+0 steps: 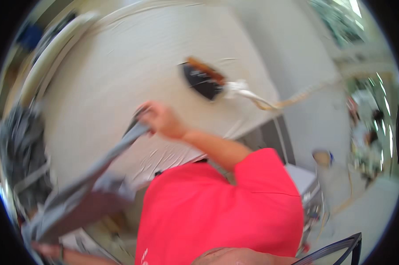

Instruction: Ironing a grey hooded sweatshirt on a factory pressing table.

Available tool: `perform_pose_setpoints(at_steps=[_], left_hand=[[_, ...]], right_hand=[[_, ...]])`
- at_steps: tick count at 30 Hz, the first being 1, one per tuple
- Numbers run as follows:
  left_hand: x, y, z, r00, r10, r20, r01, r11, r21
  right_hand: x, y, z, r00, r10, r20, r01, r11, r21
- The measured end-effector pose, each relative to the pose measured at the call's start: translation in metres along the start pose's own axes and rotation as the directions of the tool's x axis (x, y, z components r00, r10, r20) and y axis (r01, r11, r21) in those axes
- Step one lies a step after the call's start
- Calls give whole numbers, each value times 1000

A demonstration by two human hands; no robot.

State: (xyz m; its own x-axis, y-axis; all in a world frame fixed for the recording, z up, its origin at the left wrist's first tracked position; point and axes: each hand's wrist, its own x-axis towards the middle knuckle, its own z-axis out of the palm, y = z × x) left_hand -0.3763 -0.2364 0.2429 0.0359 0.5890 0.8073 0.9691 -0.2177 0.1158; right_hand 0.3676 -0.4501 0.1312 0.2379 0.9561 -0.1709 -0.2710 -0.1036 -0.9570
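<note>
A grey garment (89, 176) is stretched between my two hands, slanting from the ironing table down to the lower left; its exact kind is blurred. My right hand (162, 119) is closed on its upper end, above the near part of the table. At the lower left rim, my left hand (49, 250) grips the other end, its fingers partly hidden and smeared. An iron (204, 80) with a brown handle and a dark plate lies farther off on the pale cloth-covered ironing table (120, 79), apart from both hands.
A white cord or hose (254, 96) runs right from the iron. Grey garments (22, 150) hang in a heap at the left of the table. A padded pale arm (53, 53) curves along the far left. Other people (365, 117) are at the far right.
</note>
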Motion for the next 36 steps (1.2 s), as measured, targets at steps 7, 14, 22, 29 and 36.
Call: perform_pose_setpoints(at_steps=[7,14,22,29,36], left_hand=[[-59,52,345,873,-157,461,244,960,-135],[-154,275,309,695,373,615,-149,911,-385],[-129,343,259,-8,672,740,-247,716,-653],[-133,331,241,192,791,580,-123,606,-786],[-104,311,211,427,685,591,173,579,-797]], right_hand=[[-97,9,-12,965,243,-102,-165,859,484],[-125,133,-21,657,396,-642,-62,877,477],[-115,135,-27,811,7,-585,-505,513,-694],[-102,137,-31,817,-295,-495,-318,485,-815],[-81,43,-9,741,-265,-617,-47,897,-440]])
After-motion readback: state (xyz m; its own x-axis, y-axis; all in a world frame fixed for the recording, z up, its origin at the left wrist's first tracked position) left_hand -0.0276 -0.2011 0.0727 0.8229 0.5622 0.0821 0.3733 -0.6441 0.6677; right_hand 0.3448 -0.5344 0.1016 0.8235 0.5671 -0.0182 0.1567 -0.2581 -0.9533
